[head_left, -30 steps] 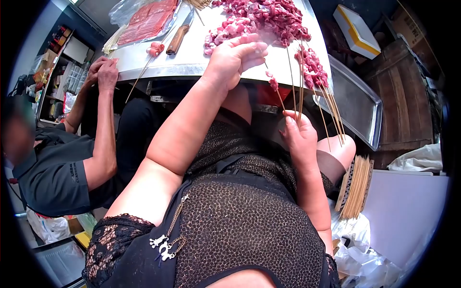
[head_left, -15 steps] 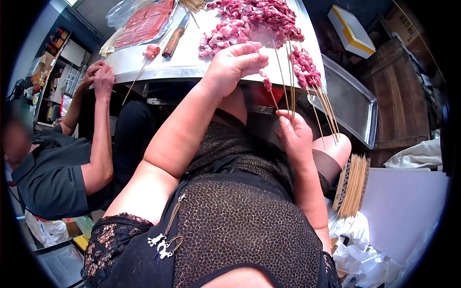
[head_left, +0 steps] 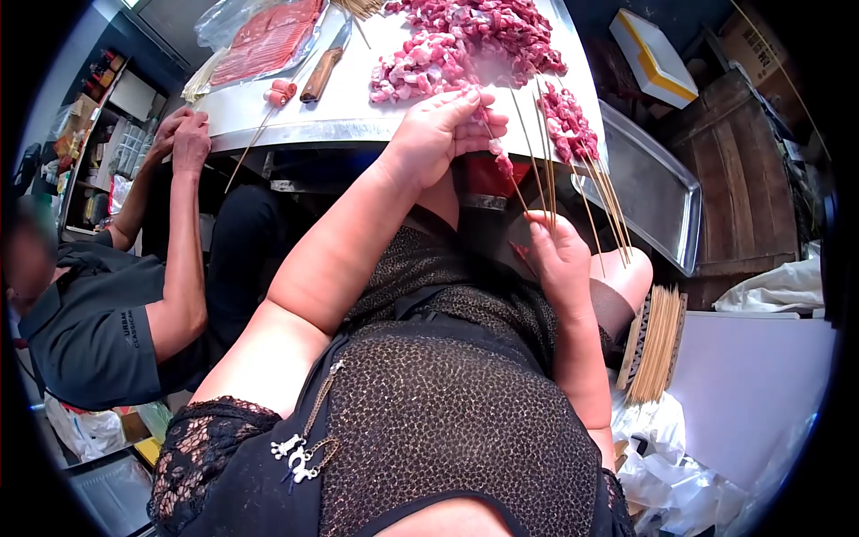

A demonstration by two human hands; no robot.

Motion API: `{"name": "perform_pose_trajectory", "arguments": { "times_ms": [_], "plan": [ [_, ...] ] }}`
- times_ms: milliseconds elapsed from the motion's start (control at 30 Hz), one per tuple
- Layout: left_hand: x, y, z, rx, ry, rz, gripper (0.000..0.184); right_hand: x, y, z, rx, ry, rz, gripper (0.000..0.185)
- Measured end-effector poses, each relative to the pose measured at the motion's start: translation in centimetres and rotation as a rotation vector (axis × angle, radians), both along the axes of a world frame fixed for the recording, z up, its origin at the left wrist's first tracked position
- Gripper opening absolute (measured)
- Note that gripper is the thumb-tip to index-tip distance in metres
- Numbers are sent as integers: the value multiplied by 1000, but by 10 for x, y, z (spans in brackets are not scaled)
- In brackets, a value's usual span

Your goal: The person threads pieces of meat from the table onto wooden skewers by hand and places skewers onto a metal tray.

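Note:
My left hand [head_left: 438, 132] is at the front edge of the table, palm turned up, with its fingers curled about a piece of raw meat [head_left: 481, 116] at the upper end of a bamboo skewer. Lower on that skewer [head_left: 519, 192] sit small pink and pale meat pieces [head_left: 504, 165]. Above my lap, my right hand [head_left: 562, 259] is closed on the skewer's lower part and on several bare skewers [head_left: 542, 152] fanning upward. A large heap of cut raw meat [head_left: 483, 40] lies on the table beyond my left hand. Several loaded meat skewers [head_left: 570, 125] rest at the table's right edge.
A wooden-handled knife [head_left: 324, 73] and packed sliced red meat [head_left: 268, 45] lie on the white table [head_left: 349, 125]. At left, a co-worker's hands [head_left: 183, 139] are at the table edge. A metal tray [head_left: 658, 192] and a box of bare skewers [head_left: 656, 345] stand at right.
My left hand has turned its palm further up and lowered slightly. My right hand has shifted a little to the right with the skewers. More meat shows on the held skewer.

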State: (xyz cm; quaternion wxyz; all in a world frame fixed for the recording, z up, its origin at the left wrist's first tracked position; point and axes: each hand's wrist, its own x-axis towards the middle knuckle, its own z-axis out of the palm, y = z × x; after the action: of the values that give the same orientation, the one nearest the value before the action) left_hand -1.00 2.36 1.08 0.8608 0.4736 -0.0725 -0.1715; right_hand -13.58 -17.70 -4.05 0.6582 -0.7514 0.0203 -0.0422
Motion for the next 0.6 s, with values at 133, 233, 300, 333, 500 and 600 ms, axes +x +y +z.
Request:
{"name": "perform_pose_trajectory", "arguments": {
  "times_ms": [133,233,300,333,500,600],
  "plan": [
    [-4,-6,-4,28,-2,62,27,0,12,-13,178,33,-20,15],
    [-3,-5,-9,-55,-11,6,26,1,9,-17,199,76,21,16],
    [-5,-5,-10,-50,13,-6,26,2,10,-17,212,113,47,18],
    [-7,-5,-10,-43,33,-21,26,2,13,-16,247,109,41,17],
    [-12,-7,-16,-77,55,-27,24,1,16,-10,319,142,76,16],
    [-18,-13,-20,-122,42,57,22,1,20,-4,350,173,93,16]
  ]
}}
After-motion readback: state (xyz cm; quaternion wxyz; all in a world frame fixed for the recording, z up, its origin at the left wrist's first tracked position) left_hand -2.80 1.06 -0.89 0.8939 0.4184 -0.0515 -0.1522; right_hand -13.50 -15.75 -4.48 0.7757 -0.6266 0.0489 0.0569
